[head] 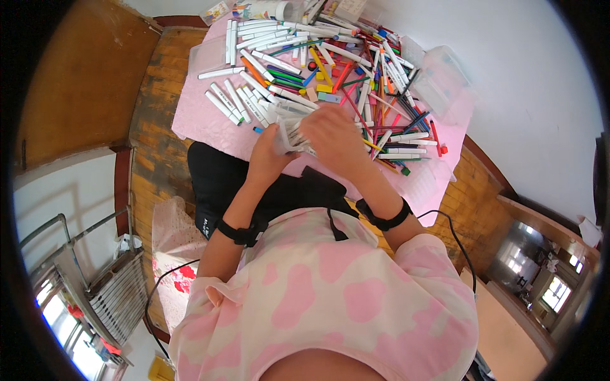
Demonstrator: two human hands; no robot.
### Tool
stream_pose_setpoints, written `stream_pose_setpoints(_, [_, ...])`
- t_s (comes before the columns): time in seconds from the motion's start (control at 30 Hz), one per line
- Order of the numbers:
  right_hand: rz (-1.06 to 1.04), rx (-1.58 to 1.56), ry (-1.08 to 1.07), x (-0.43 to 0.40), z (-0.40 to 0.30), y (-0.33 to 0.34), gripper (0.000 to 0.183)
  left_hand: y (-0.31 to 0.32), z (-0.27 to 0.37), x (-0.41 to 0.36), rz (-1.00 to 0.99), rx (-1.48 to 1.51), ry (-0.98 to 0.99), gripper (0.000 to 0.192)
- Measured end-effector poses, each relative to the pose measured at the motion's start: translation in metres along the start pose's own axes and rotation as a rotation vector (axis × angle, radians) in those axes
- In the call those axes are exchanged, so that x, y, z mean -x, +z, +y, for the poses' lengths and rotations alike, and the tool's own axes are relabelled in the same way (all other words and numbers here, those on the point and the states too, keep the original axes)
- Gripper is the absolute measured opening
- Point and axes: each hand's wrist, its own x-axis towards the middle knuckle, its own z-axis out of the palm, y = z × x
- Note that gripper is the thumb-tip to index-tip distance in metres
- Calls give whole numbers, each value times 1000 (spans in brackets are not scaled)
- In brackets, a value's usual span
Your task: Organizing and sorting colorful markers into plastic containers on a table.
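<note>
My left hand [268, 153] holds a clear plastic container [283, 137] at the table's near edge, tilted on its side. Thin white sticks or pens [296, 134] lie inside it. Over the container's mouth is my right hand [329, 135], slightly blurred, its fingertips curled out of sight; whether it grips anything cannot be told. White markers [224, 102] lie just left of the container. Beyond both hands are scattered markers, coloured pencils, a yellow block [324, 88] and a blue-grey eraser-like block [329, 97].
A pink cloth covers the table [190, 114]. Clear plastic boxes [441, 78] stand at its right by the wall, and a white printed tub [262, 9] lies at the back. Heaped pencils and markers fill the right side. A black cable [457, 233] runs beside my right arm.
</note>
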Motion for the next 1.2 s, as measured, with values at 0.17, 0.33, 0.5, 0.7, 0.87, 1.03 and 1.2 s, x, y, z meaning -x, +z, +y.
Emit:
stream_pose_setpoints(0.17, [145, 271, 636, 55, 115, 16, 23, -3, 7, 3, 73, -72, 31, 70])
stream_pose_setpoints(0.33, [78, 564, 656, 61, 187, 58, 58, -7, 2, 3, 61, -74, 1, 77])
stream_pose_setpoints(0.5, [-128, 562, 661, 61, 184, 84, 54, -6, 6, 3, 44, -19, -5, 75])
stream_pose_setpoints(0.7, [-226, 339, 604, 94, 124, 82, 58, -2, 1, 0, 20, 2, -27, 79])
stream_pose_setpoints(0.87, [-215, 240, 496, 95, 85, 55, 58, -2, -8, 4, 62, -92, -49, 73])
stream_pose_setpoints(1.03, [220, 275, 625, 94, 149, 24, 39, -9, 8, 5, 38, -62, -54, 69])
stream_pose_setpoints(1.2, [337, 437, 860, 100, 236, 33, 22, -5, 14, 0, 13, 40, -7, 68])
